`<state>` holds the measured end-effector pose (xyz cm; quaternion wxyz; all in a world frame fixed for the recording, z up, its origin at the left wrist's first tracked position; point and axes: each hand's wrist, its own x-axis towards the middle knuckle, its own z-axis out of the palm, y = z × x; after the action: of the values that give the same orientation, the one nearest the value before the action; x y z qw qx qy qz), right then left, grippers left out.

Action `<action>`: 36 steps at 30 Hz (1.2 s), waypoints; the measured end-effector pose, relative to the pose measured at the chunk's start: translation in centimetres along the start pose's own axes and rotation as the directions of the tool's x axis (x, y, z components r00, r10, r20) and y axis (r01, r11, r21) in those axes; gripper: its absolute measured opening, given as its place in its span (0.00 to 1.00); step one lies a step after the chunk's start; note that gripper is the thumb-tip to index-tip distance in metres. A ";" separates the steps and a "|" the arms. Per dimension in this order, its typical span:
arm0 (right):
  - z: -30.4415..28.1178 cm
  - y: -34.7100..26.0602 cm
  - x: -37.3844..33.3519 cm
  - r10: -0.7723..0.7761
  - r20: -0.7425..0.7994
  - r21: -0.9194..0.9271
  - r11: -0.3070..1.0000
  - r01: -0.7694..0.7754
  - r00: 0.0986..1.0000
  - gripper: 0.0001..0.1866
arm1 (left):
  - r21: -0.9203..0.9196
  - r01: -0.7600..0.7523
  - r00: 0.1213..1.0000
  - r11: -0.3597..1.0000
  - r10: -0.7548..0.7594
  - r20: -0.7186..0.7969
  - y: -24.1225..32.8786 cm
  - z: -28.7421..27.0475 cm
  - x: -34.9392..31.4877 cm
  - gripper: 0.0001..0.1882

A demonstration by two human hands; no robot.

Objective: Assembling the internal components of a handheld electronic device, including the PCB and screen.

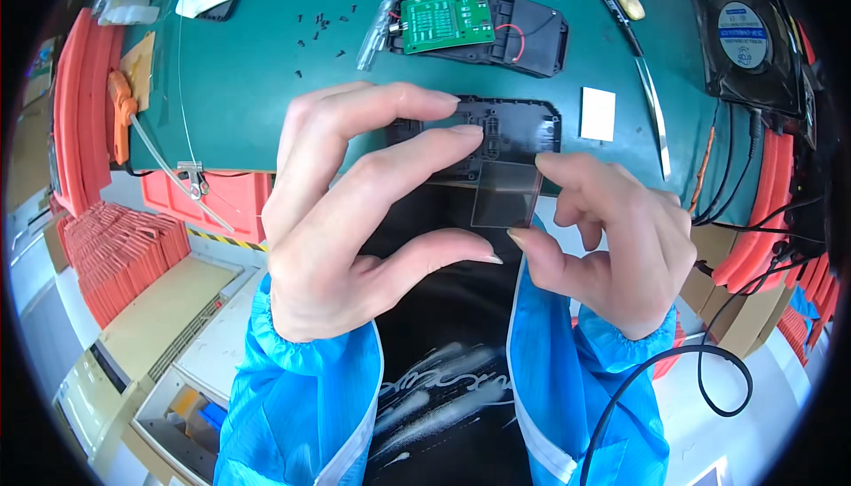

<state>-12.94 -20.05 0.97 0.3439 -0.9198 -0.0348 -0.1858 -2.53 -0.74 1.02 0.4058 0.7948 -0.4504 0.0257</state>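
Observation:
A small clear rectangular pane (pixel 505 195) with a thin edge is pinched at its right side between the thumb and index finger of my right hand (pixel 620 238). My left hand (pixel 346 194) is open to the left of the pane, its thumb and fingers spread apart with nothing between them. Beneath the left fingertips and behind the pane lies a black plastic housing half (pixel 527 127) near the bench edge, partly hidden by my hand. Farther back, a green circuit board (pixel 446 19) rests on another black housing part (pixel 536 38), with a red wire beside it.
Several tiny black screws (pixel 324 21) lie scattered at the back left. On the right are a white square piece (pixel 597 114), a black strip (pixel 651 101) and a black fan (pixel 743 38) with cables. An orange clamp (pixel 122 96) stands at the left edge of the green bench mat (pixel 239 132).

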 end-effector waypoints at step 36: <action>0.8 1.4 -0.1 0.201 0.082 0.636 0.744 -0.207 0.976 0.12 | -0.162 -0.085 0.996 0.983 0.080 -0.039 -0.6 0.3 0.0 0.28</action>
<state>-12.52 -20.61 -0.55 0.6548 -0.7462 0.0030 -0.1202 -2.18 -0.78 0.41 0.4757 0.7389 -0.4769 0.0184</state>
